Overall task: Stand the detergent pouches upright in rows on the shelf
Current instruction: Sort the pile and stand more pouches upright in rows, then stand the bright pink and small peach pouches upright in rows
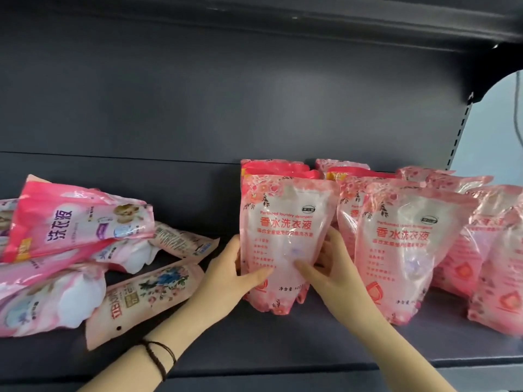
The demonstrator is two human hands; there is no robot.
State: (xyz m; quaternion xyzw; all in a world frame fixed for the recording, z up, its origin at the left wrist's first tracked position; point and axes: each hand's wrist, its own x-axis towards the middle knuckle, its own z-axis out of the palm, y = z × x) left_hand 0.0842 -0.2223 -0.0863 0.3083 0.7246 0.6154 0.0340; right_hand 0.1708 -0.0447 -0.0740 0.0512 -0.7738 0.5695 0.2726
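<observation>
Both hands, left (232,267) and right (325,267), are clasping a pouch (285,222), steadying it upright on the shelf (283,343).

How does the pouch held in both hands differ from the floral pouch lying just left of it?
The held pouch stands upright, gripped by the left hand and right hand; the floral pouch lies flat, untouched. The held pouch is translucent; the floral pouch is opaque with a blue flower. Both are pink.

A dark cord bracelet (158,359) is worn around a wrist at the lower left, while a pale blue wall (492,131) with a thin dark cable (518,108) hanging down it is seen at the far right.
</observation>
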